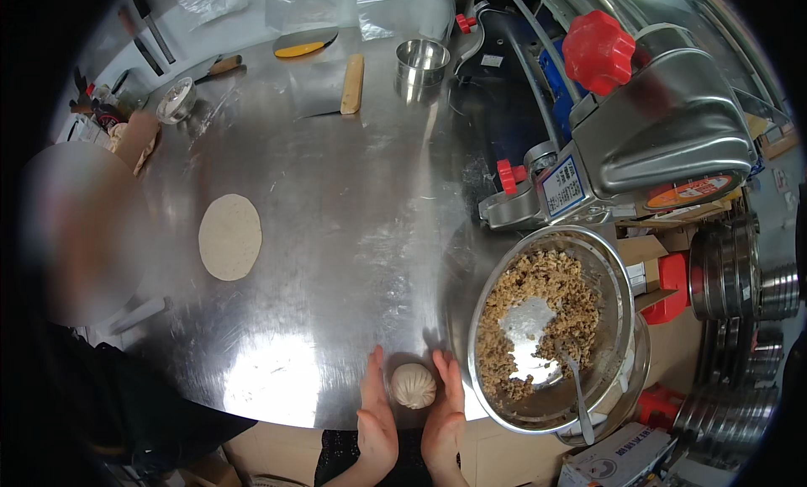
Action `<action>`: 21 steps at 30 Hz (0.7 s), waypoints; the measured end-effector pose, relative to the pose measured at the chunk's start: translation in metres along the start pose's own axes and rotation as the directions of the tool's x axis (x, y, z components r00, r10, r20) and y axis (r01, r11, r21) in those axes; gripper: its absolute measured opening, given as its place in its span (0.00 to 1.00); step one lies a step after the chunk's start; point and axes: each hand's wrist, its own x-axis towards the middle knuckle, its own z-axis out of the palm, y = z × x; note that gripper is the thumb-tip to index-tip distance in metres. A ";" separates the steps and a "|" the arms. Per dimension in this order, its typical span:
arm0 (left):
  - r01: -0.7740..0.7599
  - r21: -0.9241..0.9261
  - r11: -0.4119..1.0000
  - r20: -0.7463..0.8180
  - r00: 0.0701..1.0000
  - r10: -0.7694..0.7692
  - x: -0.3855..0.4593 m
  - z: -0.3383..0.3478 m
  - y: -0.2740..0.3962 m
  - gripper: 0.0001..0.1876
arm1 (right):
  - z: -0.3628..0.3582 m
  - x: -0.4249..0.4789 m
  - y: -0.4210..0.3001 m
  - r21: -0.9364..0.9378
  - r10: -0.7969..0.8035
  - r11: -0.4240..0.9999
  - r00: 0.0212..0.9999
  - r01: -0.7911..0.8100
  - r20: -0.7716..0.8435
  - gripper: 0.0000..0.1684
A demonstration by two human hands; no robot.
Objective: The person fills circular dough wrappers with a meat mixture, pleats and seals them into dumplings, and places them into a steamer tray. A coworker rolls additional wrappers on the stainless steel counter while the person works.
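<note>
A pleated, filled dough bun (413, 386) sits on the steel worktable (328, 234) near its front edge. My left hand (377, 417) stands upright along the bun's left side, fingers extended. On the other side is my right hand (445, 411), held the same way, palm facing the bun. Slim gaps show between the bun and both palms, and neither hand grips it. A flat round of rolled dough (230, 237) lies farther left. To the right, a large steel bowl (477, 361) holds crumbly brown filling (574, 285) and a metal spoon (580, 398).
A steel machine (668, 121) with red knobs stands at the right rear. Along the back are a wooden-handled scraper (351, 84), a yellow-handled blade (299, 49), a steel cup (422, 63) and a small bowl (177, 100). Another person in dark clothing (126, 405) is at the left.
</note>
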 end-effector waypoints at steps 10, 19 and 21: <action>-0.070 -0.029 0.997 -0.103 0.992 0.067 -0.005 -0.015 -0.001 0.40 | -0.009 -0.020 -0.058 -0.571 -0.308 0.800 0.943 0.185 -0.126 0.17; -0.046 -0.089 0.995 -0.185 0.982 0.029 -0.017 -0.015 0.009 0.46 | -0.074 0.024 -0.090 -0.815 -0.223 0.579 0.963 0.005 -0.153 0.14; -0.036 -0.101 0.994 -0.195 0.981 0.016 -0.019 -0.014 0.008 0.45 | -0.076 0.036 -0.085 -0.822 -0.222 0.567 0.970 0.045 -0.100 0.14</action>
